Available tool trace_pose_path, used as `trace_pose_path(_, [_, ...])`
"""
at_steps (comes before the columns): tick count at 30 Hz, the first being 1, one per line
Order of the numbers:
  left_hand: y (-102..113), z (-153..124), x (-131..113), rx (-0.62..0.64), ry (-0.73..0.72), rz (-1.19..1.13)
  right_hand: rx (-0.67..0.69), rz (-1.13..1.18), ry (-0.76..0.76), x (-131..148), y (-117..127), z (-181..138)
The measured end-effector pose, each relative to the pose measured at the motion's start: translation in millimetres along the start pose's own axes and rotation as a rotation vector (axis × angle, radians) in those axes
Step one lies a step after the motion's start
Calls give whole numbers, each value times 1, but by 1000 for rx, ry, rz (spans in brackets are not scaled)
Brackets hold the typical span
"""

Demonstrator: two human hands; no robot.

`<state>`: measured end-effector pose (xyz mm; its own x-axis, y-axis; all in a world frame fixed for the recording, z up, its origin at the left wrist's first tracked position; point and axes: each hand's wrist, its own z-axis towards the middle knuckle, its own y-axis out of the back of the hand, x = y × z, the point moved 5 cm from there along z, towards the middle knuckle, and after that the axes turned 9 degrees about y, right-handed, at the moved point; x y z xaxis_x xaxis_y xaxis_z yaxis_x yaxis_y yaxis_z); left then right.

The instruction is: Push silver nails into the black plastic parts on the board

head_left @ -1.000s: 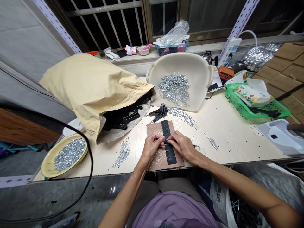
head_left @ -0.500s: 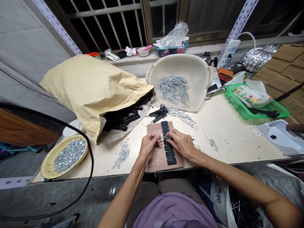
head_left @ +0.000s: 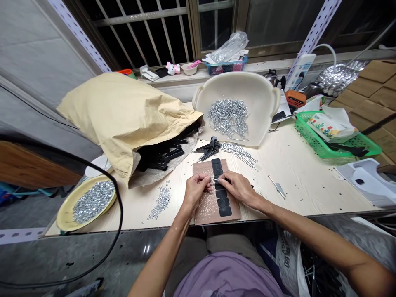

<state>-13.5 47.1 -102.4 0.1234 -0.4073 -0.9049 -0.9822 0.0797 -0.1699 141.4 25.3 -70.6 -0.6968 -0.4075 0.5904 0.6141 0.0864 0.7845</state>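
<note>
My left hand (head_left: 195, 190) and my right hand (head_left: 239, 187) meet over a brown board (head_left: 206, 206) near the table's front edge. A column of several black pads (head_left: 221, 194) runs down the board. Both hands are closed in a pinch. Between them they hold a thin metal pin (head_left: 215, 180) above the middle pads; my right hand covers one pad. Small metal bits lie scattered on the board under my left hand.
A cream tray (head_left: 262, 99) holds a heap of metal pins (head_left: 228, 117); more pins (head_left: 239, 152) and a black clip (head_left: 208, 148) lie before it. A tan sack (head_left: 123, 115) spills black parts. A yellow dish (head_left: 63, 212) of small metal pieces sits left, a green basket (head_left: 312, 140) right.
Both hands have moved slightly away from me along the pad column, still pinching the pin. The camera shifted a little.
</note>
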Motion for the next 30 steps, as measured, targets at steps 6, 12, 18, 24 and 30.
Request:
trace_pose_path(6, [-1, 4, 4, 41, 14, -28, -19, -33, -44, 2, -1, -3])
trace_pose_path(12, [0, 1, 3, 83, 117, -131, -22, 14, -43, -5, 4, 3])
trace_pose_path(18, [1, 0, 4, 84, 147, -147, -39, -29, -6, 0, 5, 0])
trace_pose_path(24, [-6, 2, 7, 71, 161, -171, -62, -144, 30, 0, 6, -3])
trace_pose_path(30, [-12, 4, 8, 47, 59, -34, -70, -208, 14, -5, 10, -9])
